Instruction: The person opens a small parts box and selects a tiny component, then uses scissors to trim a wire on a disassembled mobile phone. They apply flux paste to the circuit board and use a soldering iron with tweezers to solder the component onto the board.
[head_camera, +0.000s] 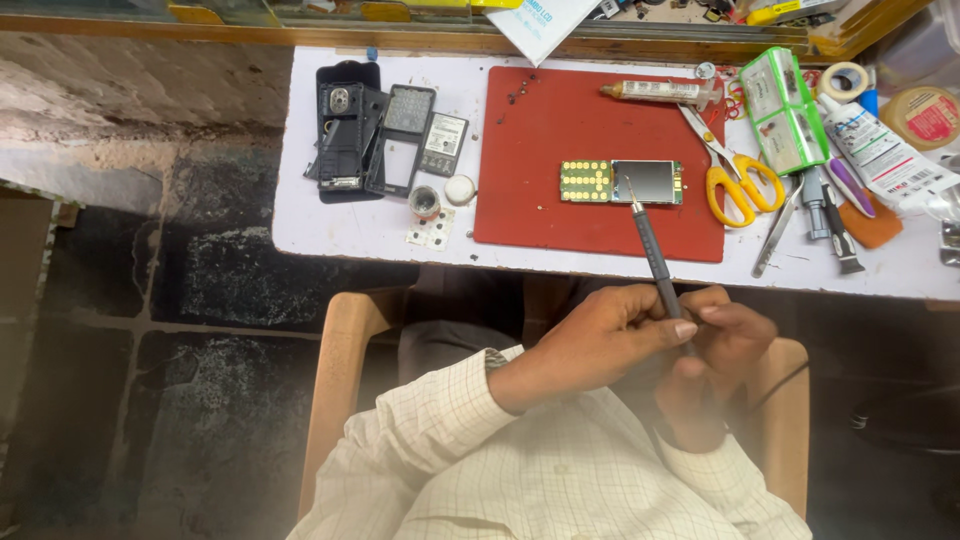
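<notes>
A slim grey soldering iron (655, 255) points up at a phone circuit board (620, 182) with gold keypad contacts and a small screen, lying on a red mat (540, 210). My left hand (600, 335) pinches the iron's handle near its lower end. Beside it, my right hand (722, 345) closes around the same handle and a black cable runs off from there. The tip hovers at the board's screen edge; contact cannot be told.
Left on the white table (300, 215) lie black phone housing parts (345, 130), a keypad frame (405, 135), a battery (444, 145) and a small pot (424, 202). Yellow scissors (735, 180), tweezers (778, 235), a syringe (655, 92), green boxes (785, 110), tubes and tape crowd the right.
</notes>
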